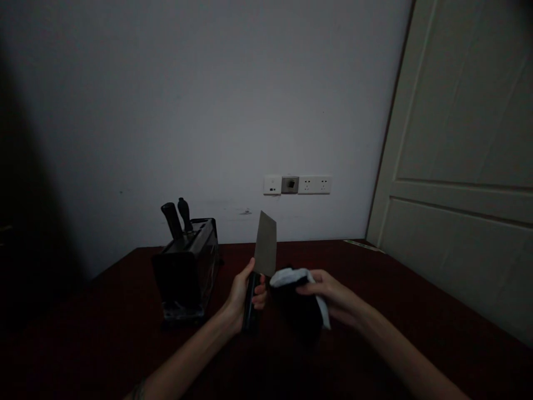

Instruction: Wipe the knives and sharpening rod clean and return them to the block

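My left hand (245, 293) is closed round the black handle of a cleaver (265, 244), whose broad grey blade stands upright above the table. My right hand (331, 297) is closed on a black and white cloth (297, 294), held just right of the blade's base and close to my left hand. A dark knife block (187, 269) stands to the left on the table, with two black knife handles (177, 218) sticking up from it.
The dark red-brown table (395, 300) runs to a pale wall with a row of sockets (297, 184). A cream door (462, 166) stands at the right. The left side of the room is very dark.
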Available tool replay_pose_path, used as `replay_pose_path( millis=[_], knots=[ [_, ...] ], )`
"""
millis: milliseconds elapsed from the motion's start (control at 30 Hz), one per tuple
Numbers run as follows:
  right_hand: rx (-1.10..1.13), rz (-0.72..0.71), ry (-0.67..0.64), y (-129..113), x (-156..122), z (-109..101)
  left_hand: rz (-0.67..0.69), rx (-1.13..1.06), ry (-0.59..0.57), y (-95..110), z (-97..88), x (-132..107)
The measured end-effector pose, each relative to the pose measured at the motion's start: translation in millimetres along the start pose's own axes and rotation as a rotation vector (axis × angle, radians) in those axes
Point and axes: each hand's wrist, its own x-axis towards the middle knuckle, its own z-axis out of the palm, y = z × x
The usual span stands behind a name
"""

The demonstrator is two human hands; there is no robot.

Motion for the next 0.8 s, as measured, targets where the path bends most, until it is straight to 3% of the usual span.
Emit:
replay_pose_path(
  millis=[100,300,500,800],
  knots=[
    [-0.176,-0.175,0.298,-26,25,-24,-0.023,-0.037,-0.032,1,-0.2,-2],
    [-0.374,-0.490,0.619,-60,99,-54,-0.049,-0.085,-0.053,1,1.2,-3],
    [-0.616,-0.696,0.764,-59,137,-44,-0.093,-0.207,-0.161,0,-1.2,-3],
    [-0.911,-0.817,0.838,-57,145,-54,-0.017,-0.352,-0.467,-18,-13.0,6]
  ],
)
